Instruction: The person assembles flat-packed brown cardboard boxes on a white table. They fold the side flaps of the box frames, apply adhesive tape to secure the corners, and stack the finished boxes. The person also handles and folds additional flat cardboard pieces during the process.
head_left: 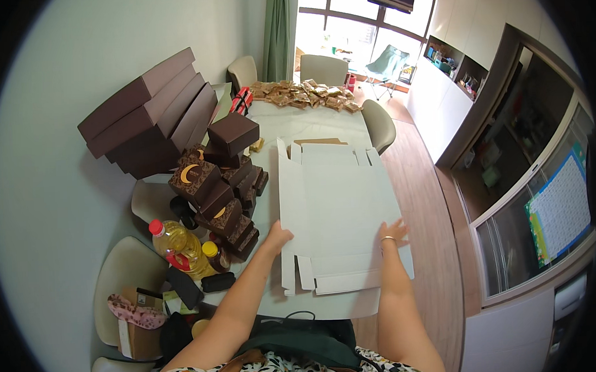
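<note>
The white card (343,207) lies flat on the table (328,124), towards its near end, with a long flap (286,199) down its left side. The left hand (279,237) is at that side; the fingers are hidden from me, so I can't tell whether they grip it. The right hand (394,232) is at the opposite edge, fingers spread apart. To the left of the card I see a pile of brown boxes (215,201), with an oil bottle (182,249) and a jar (216,256) just beside it. Packets (305,96) lie heaped across the table's far end

Smooth matt cardboard sheet (345,210), glossy plastic bottle (191,254)
</note>
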`<state>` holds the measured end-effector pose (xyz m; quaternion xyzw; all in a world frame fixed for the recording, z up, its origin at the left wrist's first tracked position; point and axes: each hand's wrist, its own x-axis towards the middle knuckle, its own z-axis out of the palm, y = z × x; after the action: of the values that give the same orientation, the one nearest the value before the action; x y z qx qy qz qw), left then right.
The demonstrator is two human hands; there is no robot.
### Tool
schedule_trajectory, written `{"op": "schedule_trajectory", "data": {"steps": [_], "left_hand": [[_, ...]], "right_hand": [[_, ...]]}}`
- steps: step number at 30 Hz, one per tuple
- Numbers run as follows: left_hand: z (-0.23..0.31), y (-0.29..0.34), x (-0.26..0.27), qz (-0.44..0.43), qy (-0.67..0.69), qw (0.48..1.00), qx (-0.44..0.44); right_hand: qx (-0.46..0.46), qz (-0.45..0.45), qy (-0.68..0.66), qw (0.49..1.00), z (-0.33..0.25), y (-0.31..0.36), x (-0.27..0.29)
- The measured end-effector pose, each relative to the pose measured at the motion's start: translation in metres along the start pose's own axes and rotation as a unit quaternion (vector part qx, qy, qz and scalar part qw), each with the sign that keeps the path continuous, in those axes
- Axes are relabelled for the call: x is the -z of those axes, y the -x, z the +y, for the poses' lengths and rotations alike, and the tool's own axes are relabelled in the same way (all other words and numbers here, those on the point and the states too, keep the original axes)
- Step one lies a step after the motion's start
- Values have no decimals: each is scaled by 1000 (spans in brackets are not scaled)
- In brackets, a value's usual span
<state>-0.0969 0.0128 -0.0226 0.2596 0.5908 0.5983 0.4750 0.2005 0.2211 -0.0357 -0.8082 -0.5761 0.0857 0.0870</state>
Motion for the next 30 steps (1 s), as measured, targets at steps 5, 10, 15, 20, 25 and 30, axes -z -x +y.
{"op": "schedule_trajectory", "data": {"steps": [5, 10, 15, 20, 25, 30], "left_hand": [[-9, -17, -9, 77, -87, 988, -102], [17, 1, -6, 24, -24, 996, -81], [11, -17, 3, 21, -22, 993, -118], [30, -57, -30, 104, -331, 933, -101], [48, -69, -29, 141, -502, 853, 37], [30, -67, -25, 158, -430, 887, 65]], "right_hand": [[10, -46, -111, 993, 62, -70, 11], [112, 19, -206, 972, 71, -64, 50], [145, 100, -283, 943, 79, -37, 81], [160, 172, -215, 948, 76, -63, 64], [81, 52, -91, 991, 27, -41, 71], [160, 220, 110, 956, -4, -15, 35]]}}
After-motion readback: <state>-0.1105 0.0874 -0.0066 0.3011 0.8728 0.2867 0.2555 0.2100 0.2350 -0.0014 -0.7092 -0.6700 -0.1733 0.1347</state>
